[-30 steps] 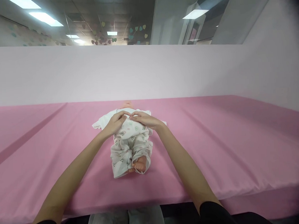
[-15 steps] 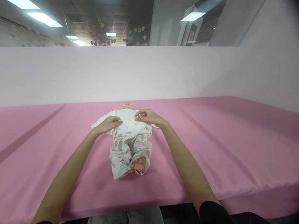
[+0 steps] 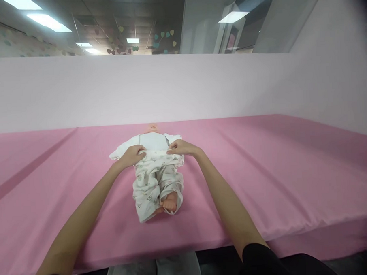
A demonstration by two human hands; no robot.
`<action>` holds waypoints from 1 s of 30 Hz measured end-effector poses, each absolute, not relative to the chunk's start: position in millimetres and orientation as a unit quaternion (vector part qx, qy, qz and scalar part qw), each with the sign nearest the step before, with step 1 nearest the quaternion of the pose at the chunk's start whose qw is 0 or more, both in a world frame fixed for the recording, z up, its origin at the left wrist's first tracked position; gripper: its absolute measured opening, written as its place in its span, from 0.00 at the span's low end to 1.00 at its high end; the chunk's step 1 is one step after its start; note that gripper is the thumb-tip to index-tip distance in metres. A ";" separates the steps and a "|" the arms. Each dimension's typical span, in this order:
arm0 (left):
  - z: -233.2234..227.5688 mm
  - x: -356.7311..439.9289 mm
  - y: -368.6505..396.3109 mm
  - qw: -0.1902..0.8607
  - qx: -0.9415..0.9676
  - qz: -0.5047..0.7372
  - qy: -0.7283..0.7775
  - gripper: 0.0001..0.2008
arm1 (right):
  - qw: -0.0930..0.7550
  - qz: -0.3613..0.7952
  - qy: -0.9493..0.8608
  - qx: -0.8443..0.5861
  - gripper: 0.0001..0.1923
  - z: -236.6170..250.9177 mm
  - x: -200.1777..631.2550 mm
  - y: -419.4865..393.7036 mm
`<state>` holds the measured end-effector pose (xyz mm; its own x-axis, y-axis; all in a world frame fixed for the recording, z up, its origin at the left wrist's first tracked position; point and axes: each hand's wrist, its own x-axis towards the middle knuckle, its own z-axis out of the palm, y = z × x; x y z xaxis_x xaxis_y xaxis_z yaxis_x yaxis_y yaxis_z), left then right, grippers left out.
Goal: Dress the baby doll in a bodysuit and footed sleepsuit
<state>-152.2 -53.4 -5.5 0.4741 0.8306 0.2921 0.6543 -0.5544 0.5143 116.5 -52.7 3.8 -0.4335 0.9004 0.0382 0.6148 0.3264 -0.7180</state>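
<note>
Because the soft baby doll (image 3: pixel 156 171) lies on its back along the middle of the pink padded table (image 3: pixel 264 178), feet toward the person, both arms reach it evenly in the head view. Left hand (image 3: pixel 130 156) and right hand (image 3: pixel 180 147) curl closed on the waistband of the doll's white printed cotton trousers (image 3: pixel 149 185), one at each hip, so the cloth stays level. Above them a plain white top (image 3: pixel 151 141) covers the chest; bare feet (image 3: pixel 169 203) poke out below.
</note>
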 end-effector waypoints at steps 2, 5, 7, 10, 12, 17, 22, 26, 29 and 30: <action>-15.3 -152.7 -44.9 0.129 0.835 0.282 0.455 0.11 | 0.273 0.289 -0.768 -0.502 0.15 -6.8 114.2 -43.9; -31.4 -151.5 -33.3 0.097 0.803 0.335 0.483 0.12 | 0.347 0.243 -0.741 -0.521 0.15 -22.3 106.0 -34.5; -41.5 -151.1 -27.5 0.131 0.785 0.359 0.489 0.13 | 0.375 0.234 -0.724 -0.530 0.15 -32.4 99.1 -31.3; -51.1 -151.6 -23.0 0.214 0.755 0.384 0.487 0.13 | 0.425 0.242 -0.678 -0.549 0.15 -46.5 88.8 -28.9; -53.7 -151.4 -21.5 0.232 0.733 0.405 0.495 0.12 | 0.453 0.239 -0.640 -0.572 0.16 -53.8 82.4 -27.2; -55.9 -145.9 -14.0 0.224 0.685 0.458 0.521 0.08 | 0.470 0.184 -0.564 -0.654 0.19 -60.9 69.2 -19.3; -60.9 -139.2 0.7 0.258 0.635 0.495 0.534 0.09 | 0.475 0.152 -0.539 -0.678 0.24 -63.9 72.2 -10.8; -70.0 -138.6 8.4 0.323 0.603 0.492 0.539 0.15 | 0.490 0.280 -0.497 -0.659 0.26 -68.3 84.0 -8.7; -76.7 -143.2 7.7 0.393 0.584 0.475 0.527 0.22 | 0.493 0.454 -0.458 -0.584 0.19 -70.5 93.2 -10.2; -77.9 -145.7 6.9 0.426 0.575 0.473 0.514 0.23 | 0.493 0.506 -0.447 -0.549 0.16 -71.1 96.5 -10.8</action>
